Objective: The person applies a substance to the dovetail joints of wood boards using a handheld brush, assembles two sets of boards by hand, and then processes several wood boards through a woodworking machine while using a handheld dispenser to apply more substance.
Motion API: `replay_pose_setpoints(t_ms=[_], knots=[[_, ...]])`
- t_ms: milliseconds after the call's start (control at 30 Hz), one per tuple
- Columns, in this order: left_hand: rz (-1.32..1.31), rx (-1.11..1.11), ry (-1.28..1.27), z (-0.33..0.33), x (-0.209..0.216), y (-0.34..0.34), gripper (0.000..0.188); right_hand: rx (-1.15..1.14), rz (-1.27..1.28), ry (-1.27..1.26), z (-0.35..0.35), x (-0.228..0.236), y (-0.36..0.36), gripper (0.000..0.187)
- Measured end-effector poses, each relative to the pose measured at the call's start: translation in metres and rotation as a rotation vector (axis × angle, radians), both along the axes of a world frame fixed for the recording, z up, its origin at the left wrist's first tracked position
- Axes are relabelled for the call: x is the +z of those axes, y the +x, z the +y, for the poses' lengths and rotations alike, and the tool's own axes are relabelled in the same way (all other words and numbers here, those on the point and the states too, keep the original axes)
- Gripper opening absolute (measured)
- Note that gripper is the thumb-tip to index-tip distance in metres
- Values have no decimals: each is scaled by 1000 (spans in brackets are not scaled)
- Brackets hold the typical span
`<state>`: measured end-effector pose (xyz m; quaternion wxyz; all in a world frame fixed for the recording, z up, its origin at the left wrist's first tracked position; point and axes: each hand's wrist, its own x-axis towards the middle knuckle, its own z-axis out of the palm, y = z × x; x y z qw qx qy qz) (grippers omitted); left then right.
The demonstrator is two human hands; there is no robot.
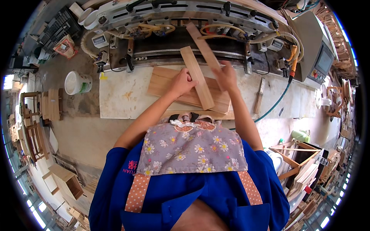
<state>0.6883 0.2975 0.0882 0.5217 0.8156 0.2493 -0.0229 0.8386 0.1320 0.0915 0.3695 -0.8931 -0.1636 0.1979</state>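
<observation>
My left hand (183, 83) is closed on the edge of a narrow wooden board (195, 75), which slants across the bench above other wood. In my right hand (226, 77) is a second narrow wooden board (204, 45), gripped near its lower end. Its far end reaches up to the machine's rail. Beneath both, a wider wooden board (160, 82) lies on the pale bench top (123, 92), partly covered by my hands and the narrow boards.
A long machine (169, 10) with hoses spans the far side of the bench. Its control box (314, 54) stands at the right. A short wooden stick (259, 96) lies right of my hand, near a teal hose (275, 101). On the floor at left is a white bucket (78, 82).
</observation>
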Motion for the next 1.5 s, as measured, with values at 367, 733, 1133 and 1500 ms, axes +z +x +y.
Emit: replay_pose_setpoints(t_ms=[367,733,1133,1500], knots=[[-113,-598,686,-5,14,-10,101,71,-441,7,-81,26,-25,50],[246,-788,607,38,73,-48,105,197,-315,-249,-61,26,-46,50],[-401,27,-994,162,89,-89,48,550,737,690,50,128,-81,47],[-861,196,-1423,191,105,-45,38,708,846,738,109,138,-105,51]])
